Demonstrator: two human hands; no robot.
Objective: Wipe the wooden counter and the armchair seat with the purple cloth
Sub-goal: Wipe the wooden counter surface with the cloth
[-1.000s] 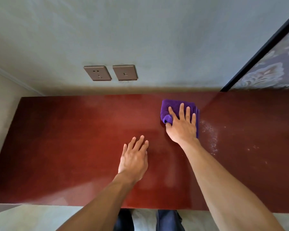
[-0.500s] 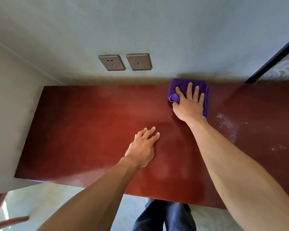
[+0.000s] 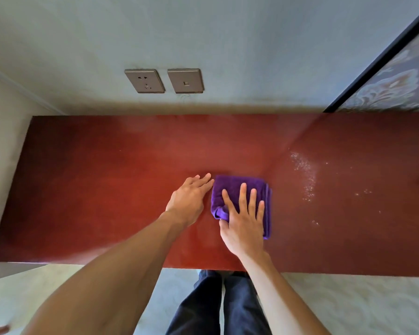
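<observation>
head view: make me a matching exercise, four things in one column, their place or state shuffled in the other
Things
1. purple cloth
2. left hand
3. white specks
4. power socket

Place or state
a. on the wall above the wooden counter
b. folded, pressed under the right hand
c. flat on the bare wood, just left of the cloth
d. scattered on the counter, right of the cloth

Pairs: 1-b, 2-c, 3-d, 4-a
</observation>
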